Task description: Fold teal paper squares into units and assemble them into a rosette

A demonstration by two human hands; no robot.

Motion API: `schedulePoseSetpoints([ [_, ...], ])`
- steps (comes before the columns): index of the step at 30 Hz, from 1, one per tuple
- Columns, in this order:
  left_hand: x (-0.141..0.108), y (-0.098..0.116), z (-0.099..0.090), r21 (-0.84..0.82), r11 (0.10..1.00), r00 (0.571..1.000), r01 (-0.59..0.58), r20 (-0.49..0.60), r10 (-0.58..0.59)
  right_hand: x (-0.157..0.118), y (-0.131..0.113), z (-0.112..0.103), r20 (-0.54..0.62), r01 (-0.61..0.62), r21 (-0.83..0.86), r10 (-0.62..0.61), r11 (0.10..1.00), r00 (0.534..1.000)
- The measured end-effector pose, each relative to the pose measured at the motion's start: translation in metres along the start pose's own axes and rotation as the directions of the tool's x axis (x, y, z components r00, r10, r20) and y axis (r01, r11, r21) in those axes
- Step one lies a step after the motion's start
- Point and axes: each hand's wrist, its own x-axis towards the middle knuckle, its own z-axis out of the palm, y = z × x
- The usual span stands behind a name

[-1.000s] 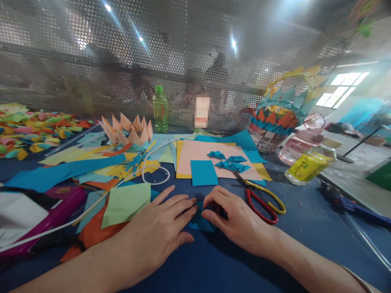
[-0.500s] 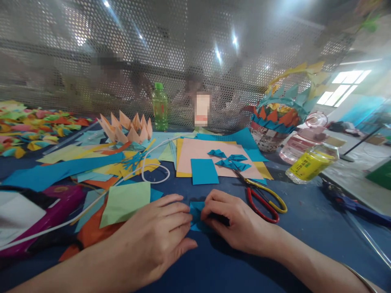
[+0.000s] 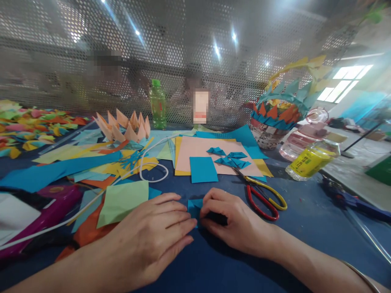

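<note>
One left hand (image 3: 155,234) and one right hand (image 3: 232,215) appear at lower center with one piece of blue paper (image 3: 193,206). Above them are one blue square (image 3: 203,169), at least three folded blue pieces (image 3: 216,151) and one pair of scissors (image 3: 263,203). Three bottles are in view: one green-capped bottle (image 3: 157,108), upper center; one pink bottle (image 3: 293,146) and one yellow-labeled bottle (image 3: 313,162), right. One basket (image 3: 265,135) sits upper right. Colored pieces (image 3: 36,128), upper left, are too many to count.
</note>
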Motion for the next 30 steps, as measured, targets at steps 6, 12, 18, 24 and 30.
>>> schedulePoseSetpoints([
  [6,-0.002,0.000,0.000,0.009,1.000,0.999,0.010,0.039,-0.010,0.000,-0.002,-0.001,-0.003,-0.037,0.006,0.037,0.999,0.999],
  [12,-0.002,0.002,0.000,0.016,0.999,0.999,0.029,0.024,-0.029,0.000,0.000,0.000,-0.005,-0.013,0.021,0.013,1.000,1.000],
  [18,-0.003,0.003,0.002,0.009,1.000,1.000,0.022,0.002,-0.022,0.000,0.005,0.001,-0.010,0.041,0.067,-0.040,0.997,0.999],
  [24,-0.001,0.004,-0.001,-0.005,1.000,1.000,0.026,0.007,-0.026,0.001,0.007,-0.003,0.044,0.105,0.037,-0.106,0.994,0.993],
  [30,0.001,0.003,0.001,-0.026,1.000,1.000,0.013,0.000,-0.013,0.003,0.009,-0.005,0.064,0.137,0.010,-0.137,0.991,0.988],
])
